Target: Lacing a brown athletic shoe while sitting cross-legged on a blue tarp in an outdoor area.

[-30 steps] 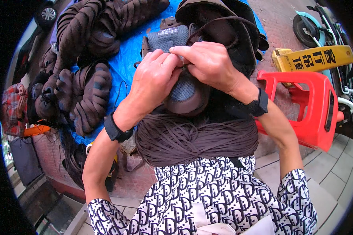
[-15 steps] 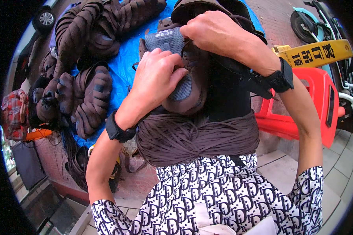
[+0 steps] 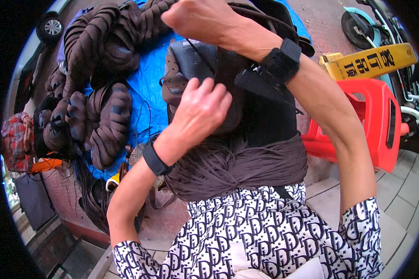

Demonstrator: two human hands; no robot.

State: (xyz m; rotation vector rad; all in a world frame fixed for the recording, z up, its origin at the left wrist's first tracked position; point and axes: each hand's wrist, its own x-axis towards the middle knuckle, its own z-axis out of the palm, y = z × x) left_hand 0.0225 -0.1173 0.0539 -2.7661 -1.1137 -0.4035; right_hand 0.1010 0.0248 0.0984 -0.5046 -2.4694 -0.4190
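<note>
A dark brown shoe upper (image 3: 174, 79) with a grey mesh lining (image 3: 195, 60) rests in front of me, above my lap. My left hand (image 3: 200, 107) is closed at its near part, fingers curled and their tips hidden. Beyond the upper, my right hand (image 3: 195, 21) is raised in a closed pinch. A thin dark shoelace (image 3: 202, 58) runs from the upper toward that hand; the pinched end itself is hidden. Across my lap lies a thick bundle of dark brown laces (image 3: 237, 162).
Heaps of nested brown shoe uppers (image 3: 109, 121) lie on a blue tarp (image 3: 146, 88) at left. A red plastic stool (image 3: 381, 125) and a yellow sign board (image 3: 372, 61) stand at right, near a parked scooter (image 3: 358, 28). A person in a plaid sleeve (image 3: 16, 139) is at far left.
My right hand has moved up and left, away from the shoe upper, and a stretched lace now shows. My left hand has shifted down and slightly right.
</note>
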